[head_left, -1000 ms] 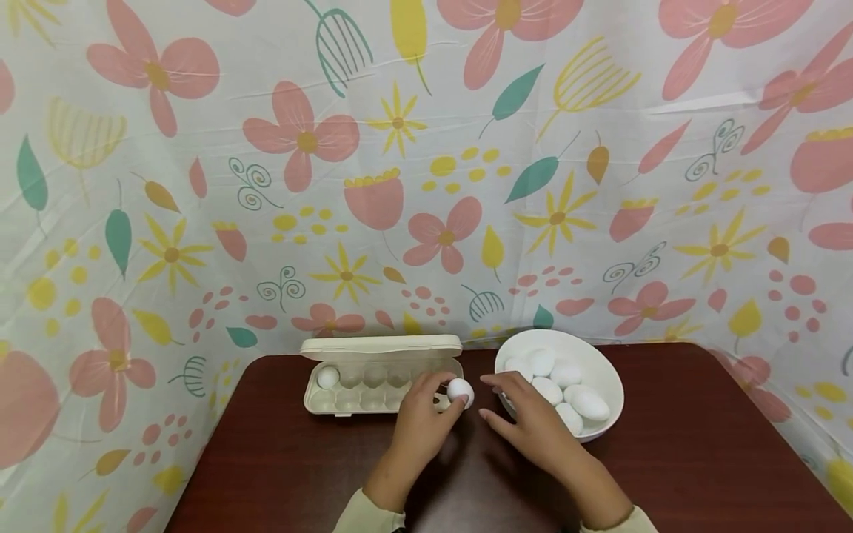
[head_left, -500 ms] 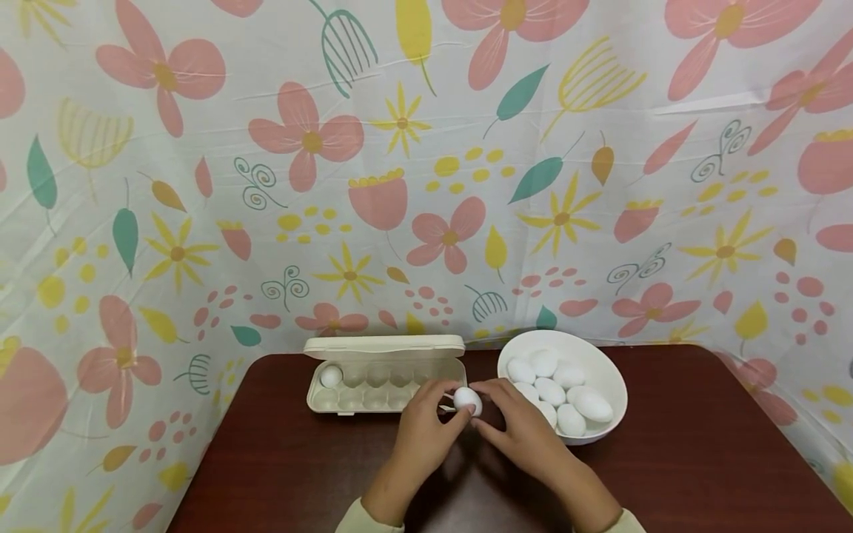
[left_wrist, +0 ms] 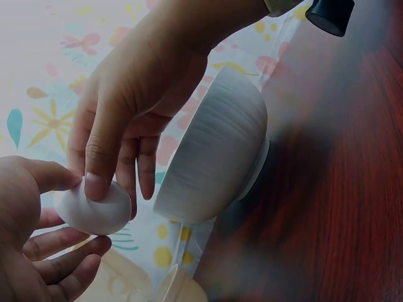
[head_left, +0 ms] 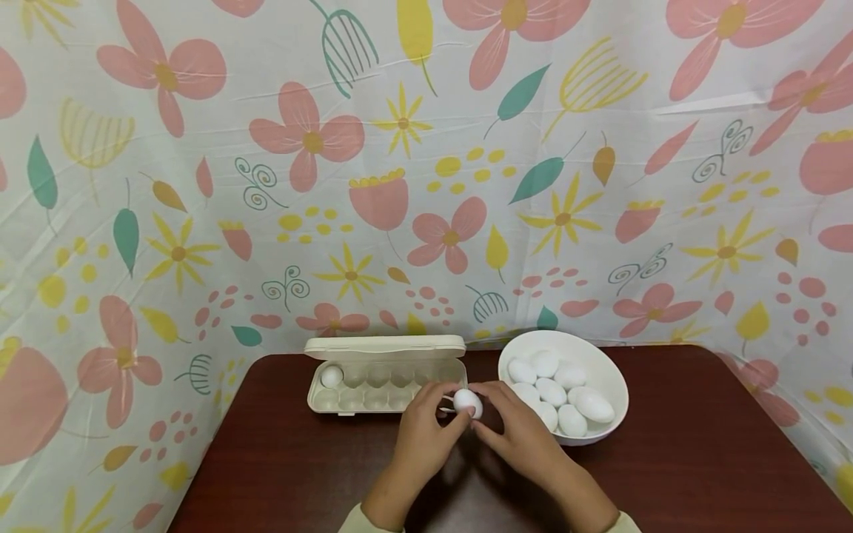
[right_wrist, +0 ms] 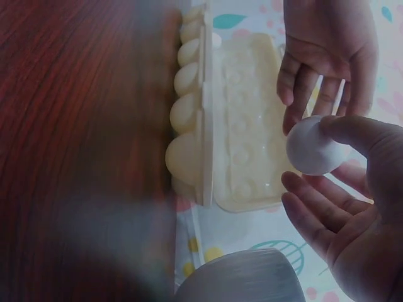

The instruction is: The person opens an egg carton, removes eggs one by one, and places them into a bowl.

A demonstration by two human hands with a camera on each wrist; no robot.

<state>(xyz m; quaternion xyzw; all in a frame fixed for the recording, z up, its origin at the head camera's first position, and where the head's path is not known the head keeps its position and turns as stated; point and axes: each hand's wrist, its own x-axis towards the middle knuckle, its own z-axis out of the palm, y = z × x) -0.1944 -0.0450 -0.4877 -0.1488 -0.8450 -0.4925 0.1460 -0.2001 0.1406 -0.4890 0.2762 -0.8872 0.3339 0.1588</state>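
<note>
A white egg (head_left: 469, 403) is held up between both hands, in front of the carton's right end. My left hand (head_left: 428, 429) holds it from the left, thumb on the near side. From the right, my right hand (head_left: 523, 429) grips the same egg; its thumb lies on the shell in the left wrist view. Behind the left hand is a cream egg carton (head_left: 321, 400), lid raised, with one egg (head_left: 331, 376) in its back left cup. A white bowl (head_left: 609, 370) holding several white eggs (head_left: 550, 392) stands beyond the right hand.
All this stands on a dark red-brown table (head_left: 280, 474). A flower-print cloth (head_left: 426, 185) hangs behind the table's back edge. The bowl and carton stand near that back edge.
My right hand has moved left from beside the bowl and closed on the egg that my left hand held alone. Over the last half second, the hands have barely moved.
</note>
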